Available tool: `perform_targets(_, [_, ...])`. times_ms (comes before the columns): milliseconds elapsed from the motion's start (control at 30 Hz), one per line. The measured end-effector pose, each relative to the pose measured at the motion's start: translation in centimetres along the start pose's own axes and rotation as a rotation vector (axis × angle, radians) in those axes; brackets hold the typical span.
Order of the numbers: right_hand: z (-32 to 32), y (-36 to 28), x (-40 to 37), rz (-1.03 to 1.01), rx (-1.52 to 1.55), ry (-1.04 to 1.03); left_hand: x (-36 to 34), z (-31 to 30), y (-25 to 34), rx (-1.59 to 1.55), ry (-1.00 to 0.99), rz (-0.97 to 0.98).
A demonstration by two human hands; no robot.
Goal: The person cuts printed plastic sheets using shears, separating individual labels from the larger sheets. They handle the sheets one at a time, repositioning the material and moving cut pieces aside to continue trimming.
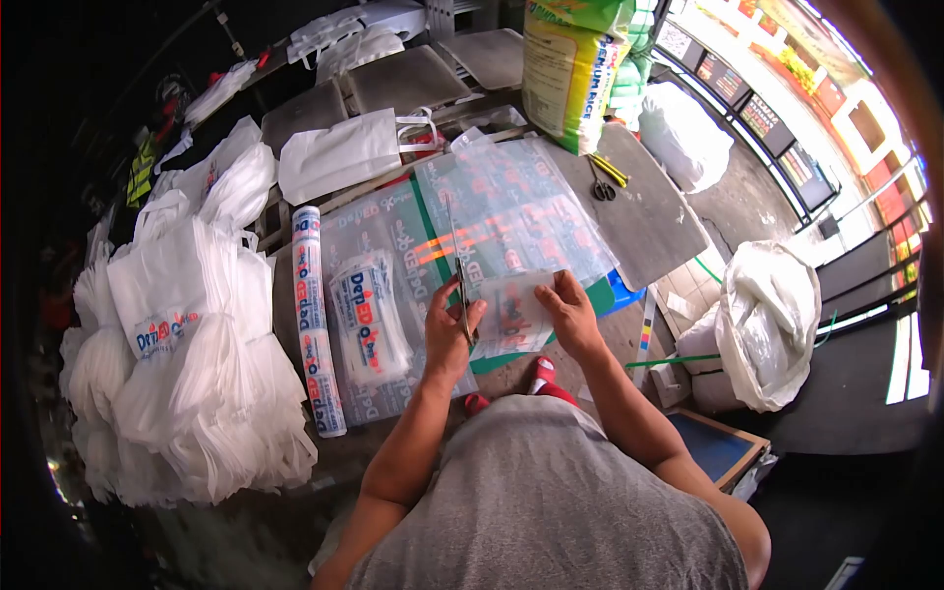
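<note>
My left hand (452,324) is closed around what look like long-bladed scissors (460,282), their blades pointing away from me. My right hand (568,307) pinches the right edge of a small translucent film piece (513,311) with red and blue print. The film's left edge lies against the scissors. Beneath and beyond my hands spreads a large printed transfer film sheet (521,202) over a green mat (596,294). Left of my left hand rests a stack of cut printed film pieces (372,320).
A printed film roll (313,315) lies beside a big heap of white bags (197,364). Another white bag (339,157) lies behind. Black-handled scissors (603,189) rest near a rice sack (570,79). An open white sack (767,324) stands at right.
</note>
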State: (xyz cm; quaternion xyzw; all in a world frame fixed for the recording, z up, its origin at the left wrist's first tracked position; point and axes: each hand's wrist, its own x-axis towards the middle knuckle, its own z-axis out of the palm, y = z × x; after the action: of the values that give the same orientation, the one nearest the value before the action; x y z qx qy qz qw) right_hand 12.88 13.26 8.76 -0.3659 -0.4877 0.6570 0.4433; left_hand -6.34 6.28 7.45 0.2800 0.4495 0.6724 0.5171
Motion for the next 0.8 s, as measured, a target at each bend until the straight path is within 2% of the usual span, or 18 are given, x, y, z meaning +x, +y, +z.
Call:
perform_targets(167, [1.2, -2.3, -0.7, 0.039, 0.081, 0.008, -0.9, 1.6, 2.4, 0.082, 0.025, 0.153])
perform_targets(233, [1.4, -2.7, -0.9, -0.047, -0.009, -0.012, -1.3, 1.8, 3.1, 0.106, 0.033, 0.192])
perform_targets(433, [3.2, -6.1, -2.7, -0.241, 0.070, -0.075, -3.1, 2.1, 6.0, 0.281, 0.038, 0.295])
perform_targets(600, [3.2, -7.4, -3.3, -0.315, 0.097, -0.117, -4.2, 3.2, 7.7, 0.301, -0.006, 0.419])
perform_targets(800, [3.3, -7.9, -3.6, -0.310, 0.131, -0.107, -4.5, 3.8, 8.0, 0.270, -0.014, 0.421])
